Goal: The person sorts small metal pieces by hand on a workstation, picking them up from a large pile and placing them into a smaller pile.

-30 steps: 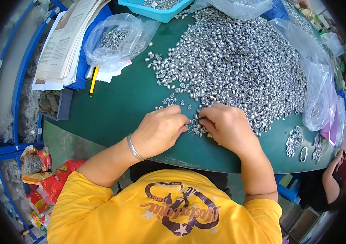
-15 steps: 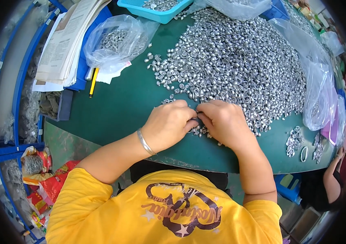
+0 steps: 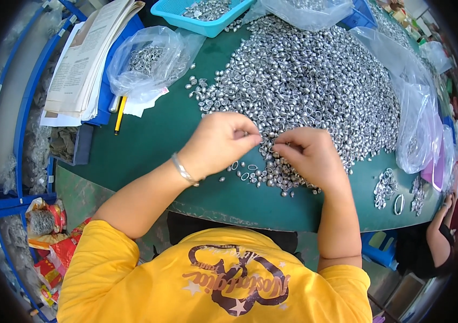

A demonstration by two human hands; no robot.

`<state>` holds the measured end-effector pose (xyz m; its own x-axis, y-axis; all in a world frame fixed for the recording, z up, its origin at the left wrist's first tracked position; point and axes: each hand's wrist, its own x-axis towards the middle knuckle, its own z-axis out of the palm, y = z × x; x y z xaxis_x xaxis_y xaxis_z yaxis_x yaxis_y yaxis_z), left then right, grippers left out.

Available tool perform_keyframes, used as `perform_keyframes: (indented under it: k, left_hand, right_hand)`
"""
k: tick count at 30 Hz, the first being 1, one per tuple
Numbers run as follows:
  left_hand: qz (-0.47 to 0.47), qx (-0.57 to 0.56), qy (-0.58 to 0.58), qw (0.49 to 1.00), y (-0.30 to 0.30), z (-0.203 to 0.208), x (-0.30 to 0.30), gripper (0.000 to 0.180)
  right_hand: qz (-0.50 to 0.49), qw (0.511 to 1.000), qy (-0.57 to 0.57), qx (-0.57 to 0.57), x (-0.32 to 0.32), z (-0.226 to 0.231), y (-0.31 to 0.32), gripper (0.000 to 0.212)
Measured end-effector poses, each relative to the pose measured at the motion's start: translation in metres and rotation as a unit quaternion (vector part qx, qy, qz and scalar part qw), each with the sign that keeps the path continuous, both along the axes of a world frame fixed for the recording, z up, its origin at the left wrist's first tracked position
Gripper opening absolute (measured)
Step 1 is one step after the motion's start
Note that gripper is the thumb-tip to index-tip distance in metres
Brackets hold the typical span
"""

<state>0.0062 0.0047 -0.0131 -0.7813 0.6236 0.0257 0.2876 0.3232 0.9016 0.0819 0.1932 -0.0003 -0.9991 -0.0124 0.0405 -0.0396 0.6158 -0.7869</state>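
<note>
A broad heap of small silver metal pieces (image 3: 315, 75), many of them hollow ovals, covers much of the green table. Over its near left edge, my left hand (image 3: 221, 141) is closed, thumb and forefinger pinched together. My right hand (image 3: 314, 157) faces it a short gap away, also in a pinch above the pieces. Whatever either hand pinches is too small to make out. Below and between the hands lie loose pieces, among them a few open oval rings (image 3: 245, 176).
To the left stand a plastic bag of metal rings (image 3: 153, 59), a yellow pen (image 3: 120, 116) and stacked papers (image 3: 81, 64). A turquoise basket (image 3: 207, 27) is at the back. Clear bags (image 3: 420, 129) and small ring clusters (image 3: 386, 188) lie right; another person's arm (image 3: 440, 242) shows beyond.
My hands have moved apart from each other and a little away from me over the heap. Loose pieces that they covered now show on the table.
</note>
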Motion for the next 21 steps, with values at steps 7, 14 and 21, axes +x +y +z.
perform_keyframes:
  k: [7, 14, 21]
  left_hand:
    - [-0.053, -0.072, 0.259, 0.962, 0.01, -0.012, 0.006, 0.012]
    - [-0.006, 0.233, -0.383, 0.894, 0.0, 0.0, -0.011, 0.013]
    - [-0.042, 0.335, -0.539, 0.772, -0.004, -0.009, -0.022, 0.014]
  right_hand:
    - [-0.042, 0.985, -0.035, -0.166, -0.002, -0.002, 0.004, 0.005]
    - [-0.053, 0.856, -0.066, -0.51, -0.006, -0.003, 0.03, 0.009]
    - [-0.023, 0.977, 0.118, 0.178, -0.005, -0.014, -0.017, 0.01]
